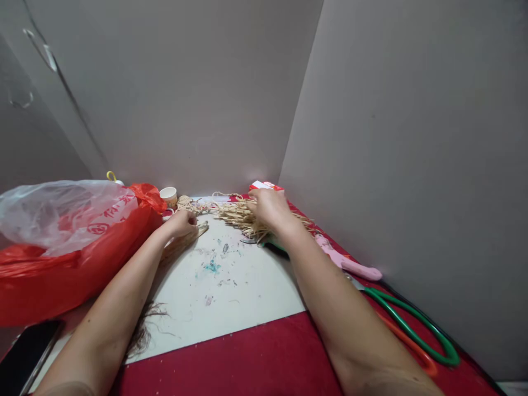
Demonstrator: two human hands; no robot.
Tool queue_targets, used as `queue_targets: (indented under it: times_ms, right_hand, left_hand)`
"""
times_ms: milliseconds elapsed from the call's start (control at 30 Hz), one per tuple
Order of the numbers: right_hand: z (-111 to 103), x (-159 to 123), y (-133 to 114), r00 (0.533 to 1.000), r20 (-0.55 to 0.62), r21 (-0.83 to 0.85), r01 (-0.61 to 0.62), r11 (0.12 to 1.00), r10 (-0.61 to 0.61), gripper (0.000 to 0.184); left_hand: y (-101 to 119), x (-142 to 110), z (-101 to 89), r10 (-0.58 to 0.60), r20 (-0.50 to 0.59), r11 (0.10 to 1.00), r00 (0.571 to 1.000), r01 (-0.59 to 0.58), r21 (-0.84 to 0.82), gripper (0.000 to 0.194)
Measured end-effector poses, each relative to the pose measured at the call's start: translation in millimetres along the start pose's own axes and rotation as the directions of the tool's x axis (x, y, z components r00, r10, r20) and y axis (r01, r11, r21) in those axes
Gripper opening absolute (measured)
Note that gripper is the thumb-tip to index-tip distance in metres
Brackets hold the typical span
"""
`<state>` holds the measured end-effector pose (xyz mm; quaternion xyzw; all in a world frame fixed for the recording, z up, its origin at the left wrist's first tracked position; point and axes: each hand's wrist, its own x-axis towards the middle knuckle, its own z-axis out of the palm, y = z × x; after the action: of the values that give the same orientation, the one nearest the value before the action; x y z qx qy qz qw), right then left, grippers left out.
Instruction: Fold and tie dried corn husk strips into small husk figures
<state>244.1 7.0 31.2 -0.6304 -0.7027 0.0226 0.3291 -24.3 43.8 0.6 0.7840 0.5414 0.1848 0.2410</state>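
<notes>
My left hand (pixel 182 223) is curled closed at the left of a white board, gripping a pale, flat bundle of straw (pixel 178 247) that runs back under the wrist. On the far right of the board, my right hand (pixel 270 206) lies over a loose pile of cut straw (pixel 237 217). Its fingers bend down into the stalks and look closed on some of them; the fingertips are partly hidden. Beyond the left hand sits a small tangle of straw cord (pixel 190 204).
A red and clear plastic bag (pixel 78 275) fills the left, near a phone (pixel 28 352) and a paper cup (pixel 169 196). Dark fibres (pixel 142 333) lie by my left forearm. Along the right wall are a pink-handled tool (pixel 358 268) and green-handled scissors (pixel 412 316). The white board (pixel 247 297) is paint-stained.
</notes>
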Motion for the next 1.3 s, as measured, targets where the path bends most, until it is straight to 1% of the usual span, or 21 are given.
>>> queue_targets:
  times_ms: [33,67,100,133,167,200,267,300,333,367,433,533,633,733,833,967,1033,1100,1200,1300]
  right_hand:
    - [8.5,-1.1,-9.3,0.999,-0.036,0.095,0.035,0.995,-0.032,0.002]
    - [17.4,-3.5,-20.0,0.996,-0.064,0.226,0.069,0.972,-0.056,0.003]
    - [26.8,-7.0,-31.5,0.996,-0.052,0.373,0.082,0.924,-0.068,0.006]
    - [36.7,-11.6,-42.7,0.998,0.011,0.508,0.052,0.860,-0.067,0.010]
    - [46.7,-16.8,-53.0,0.993,0.112,0.608,-0.029,0.793,-0.049,0.015]
    - [56.4,-22.2,-61.7,0.974,0.225,0.678,-0.138,0.722,-0.025,0.019]
    - [73.7,-31.9,-72.8,0.914,0.403,0.746,-0.355,0.563,0.042,0.021]
    - [80.6,-35.6,-75.3,0.887,0.456,0.763,-0.434,0.479,0.076,0.021]
    - [86.3,-38.3,-76.0,0.866,0.488,0.777,-0.486,0.399,0.106,0.021]
    - [90.7,-40.2,-75.5,0.852,0.508,0.788,-0.519,0.331,0.125,0.022]
    - [96.8,-42.0,-72.5,0.838,0.530,0.806,-0.546,0.230,0.131,0.025]
    - [101.8,-42.4,-68.2,0.835,0.543,0.825,-0.550,0.132,0.085,0.026]
    - [104.2,-41.5,-66.1,0.837,0.543,0.833,-0.547,0.080,0.065,0.027]
    - [103.4,-39.8,-63.9,0.831,0.553,0.831,-0.555,0.038,0.063,0.024]
    - [100.0,-38.2,-61.2,0.830,0.550,0.834,-0.552,-0.004,0.090,0.019]
    - [95.7,-37.2,-59.0,0.821,0.561,0.827,-0.560,-0.043,0.107,0.017]
    - [95.3,-37.0,-58.7,0.826,0.556,0.831,-0.555,-0.043,0.092,0.019]
    - [96.3,-37.1,-59.1,0.836,0.541,0.840,-0.541,-0.024,0.090,0.026]
    - [99.0,-39.1,-61.4,0.848,0.521,0.850,-0.525,0.025,0.092,0.039]
    - [100.8,-42.7,-65.1,0.852,0.523,0.848,-0.524,0.084,0.026,0.043]
  left_hand:
    - [0.8,-0.6,-1.9,0.007,-0.004,0.997,1.000,-0.007,-0.079,0.009]
    - [1.9,-1.3,-3.6,0.012,-0.012,0.985,1.000,-0.014,-0.173,0.011]
    - [3.3,-2.1,-5.0,0.015,-0.016,0.962,1.000,-0.019,-0.273,0.013]
    - [4.9,-2.9,-6.1,0.014,-0.015,0.929,1.000,-0.018,-0.369,0.016]
    - [6.8,-3.6,-7.0,0.009,-0.009,0.889,1.000,-0.012,-0.457,0.020]
    - [8.8,-4.2,-7.7,0.001,-0.002,0.844,1.000,-0.002,-0.536,0.023]
    - [12.8,-5.2,-8.5,-0.013,0.016,0.747,1.000,0.021,-0.665,0.029]
    - [14.6,-5.5,-8.6,-0.018,0.025,0.699,1.000,0.030,-0.714,0.031]
    - [16.2,-5.6,-8.2,-0.020,0.034,0.658,0.999,0.039,-0.752,0.033]
    - [17.3,-5.5,-7.4,-0.023,0.042,0.624,0.999,0.047,-0.780,0.035]
    - [18.5,-4.8,-4.3,-0.030,0.054,0.574,0.998,0.061,-0.816,0.038]
    - [18.4,-2.9,2.4,-0.040,0.065,0.543,0.997,0.077,-0.837,0.040]
    - [17.8,-1.4,6.2,-0.046,0.065,0.526,0.997,0.080,-0.847,0.042]
    - [17.8,-0.9,4.7,-0.101,0.057,0.504,0.993,0.101,-0.858,0.041]
    - [18.0,-0.6,1.5,-0.175,0.033,0.450,0.984,0.109,-0.886,0.039]
    - [17.4,0.5,1.0,-0.206,0.002,0.390,0.979,0.084,-0.917,0.040]
    - [16.7,1.4,2.1,-0.206,-0.006,0.387,0.979,0.076,-0.919,0.043]
    - [15.9,2.1,3.7,-0.199,-0.026,0.398,0.980,0.057,-0.915,0.046]
    - [15.7,2.3,7.1,-0.185,-0.033,0.426,0.982,0.050,-0.903,0.050]
    - [17.3,1.3,11.6,-0.163,0.003,0.450,0.987,0.077,-0.890,0.053]
